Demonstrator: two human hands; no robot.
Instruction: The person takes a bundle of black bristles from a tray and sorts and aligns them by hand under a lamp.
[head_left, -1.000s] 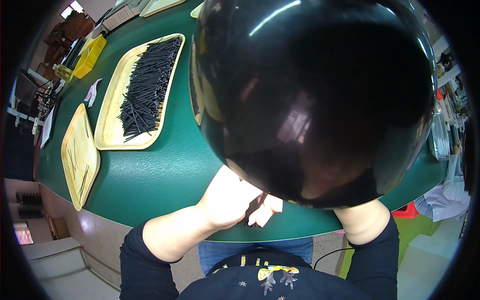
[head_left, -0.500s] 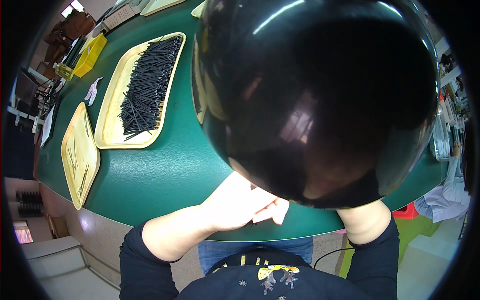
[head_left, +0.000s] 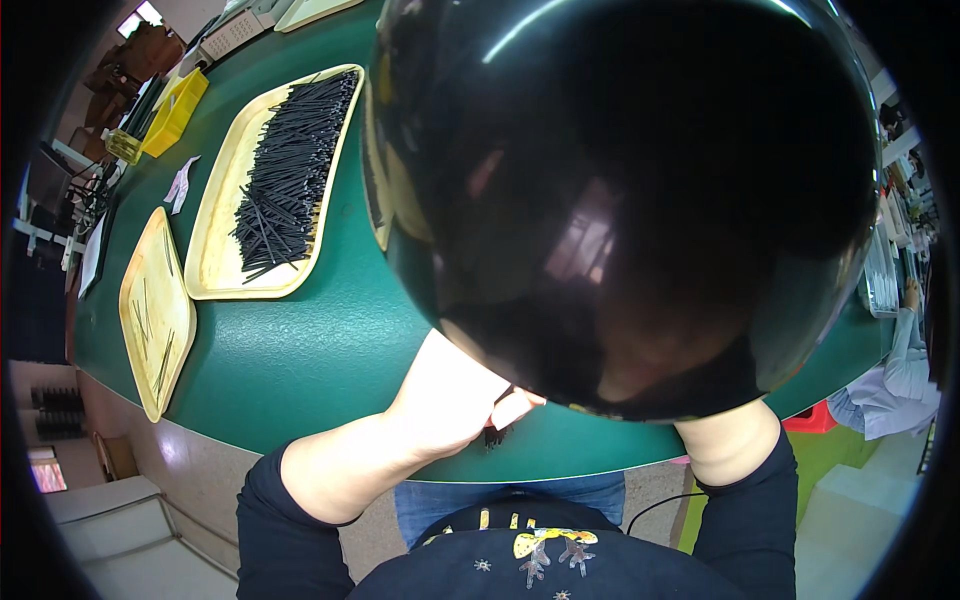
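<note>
Left hand (head_left: 450, 400) has shifted; small black piece (head_left: 494, 437) beneath fingertips.

Head view. The scene was brightly and evenly lit from overhead, the green table (head_left: 300, 350) showing a soft sheen and almost no hard shadows. A large, glossy black dome (head_left: 630, 190) blocked the centre and right of the frame; it carried curved white streaks of glare near its top and dim, smeared reflections lower down. It lay too close to the lens to be sharp. The left hand (head_left: 450, 400) appeared pale, nearly overexposed. Fisheye distortion bent the yellow trays (head_left: 215, 270) and table edge, and a black vignette ringed the frame. Far objects at the rim were small and compressed.
</note>
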